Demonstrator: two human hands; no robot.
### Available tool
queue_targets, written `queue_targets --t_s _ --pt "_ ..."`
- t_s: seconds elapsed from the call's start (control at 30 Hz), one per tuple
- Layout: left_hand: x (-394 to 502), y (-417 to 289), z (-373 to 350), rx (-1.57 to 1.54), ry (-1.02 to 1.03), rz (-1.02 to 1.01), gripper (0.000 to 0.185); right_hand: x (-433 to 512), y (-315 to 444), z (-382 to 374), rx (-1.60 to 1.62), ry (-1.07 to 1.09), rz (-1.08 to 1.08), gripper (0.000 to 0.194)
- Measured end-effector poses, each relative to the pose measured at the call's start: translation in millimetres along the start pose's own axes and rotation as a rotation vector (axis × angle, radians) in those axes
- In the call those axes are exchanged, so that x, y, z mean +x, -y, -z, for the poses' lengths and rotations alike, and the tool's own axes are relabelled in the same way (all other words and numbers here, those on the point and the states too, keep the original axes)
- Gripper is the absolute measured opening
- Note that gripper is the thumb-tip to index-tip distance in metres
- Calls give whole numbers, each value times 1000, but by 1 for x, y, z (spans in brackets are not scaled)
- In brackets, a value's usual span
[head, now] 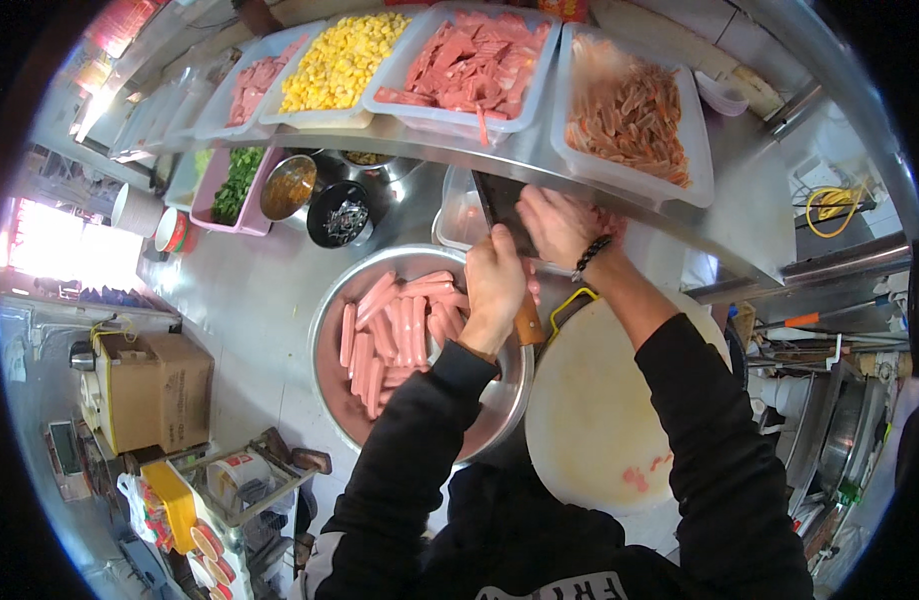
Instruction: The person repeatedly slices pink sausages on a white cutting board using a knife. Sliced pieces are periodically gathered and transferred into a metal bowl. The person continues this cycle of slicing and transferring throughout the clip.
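Observation:
My left hand (497, 277) is closed around a cleaver (531, 326) near the base of its wooden handle. The dark, wide blade points away from me, its far end under the shelf edge. My right hand (557, 225), with a dark bead bracelet at the wrist, lies against the blade with fingers extended and slightly blurred. Pink meat slices (611, 223) show beyond that wrist, and a few pieces are partly hidden between the hands. Below my left hand, a large steel bowl (332, 405) holds several pink sausages (407, 322). A round cutting board (602, 405) bears a few pink scraps.
On the steel shelf (752, 217) stand tubs of corn (343, 64), sliced pink meat (474, 64) and brownish-orange strips (628, 116). Beneath it are a pink bin of greens (238, 187), a black bowl (339, 214) and a clear plastic container (459, 210). A cardboard box (159, 390) sits left.

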State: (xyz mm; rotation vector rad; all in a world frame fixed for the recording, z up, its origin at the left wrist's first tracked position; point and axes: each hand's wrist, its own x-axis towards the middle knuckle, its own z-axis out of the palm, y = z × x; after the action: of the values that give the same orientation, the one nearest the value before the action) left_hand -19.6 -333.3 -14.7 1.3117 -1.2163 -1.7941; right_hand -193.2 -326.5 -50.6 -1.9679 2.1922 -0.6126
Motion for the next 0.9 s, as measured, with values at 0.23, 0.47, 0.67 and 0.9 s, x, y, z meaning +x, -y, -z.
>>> queue_targets --t_s 0.23,0.47,0.67,0.9 --pt "-22 -13 15 106 110 21 48 23 0 3 -93 -496 241 32" --pt "-13 -7 7 -92 15 5 40 4 -43 -9 409 -136 -14 19" --pt "17 5 -6 -244 -82 -107 37 -26 -21 31 235 3 -48 20" --pt "-86 -1 47 -105 89 -21 31 -133 -77 75 132 -284 24 21"
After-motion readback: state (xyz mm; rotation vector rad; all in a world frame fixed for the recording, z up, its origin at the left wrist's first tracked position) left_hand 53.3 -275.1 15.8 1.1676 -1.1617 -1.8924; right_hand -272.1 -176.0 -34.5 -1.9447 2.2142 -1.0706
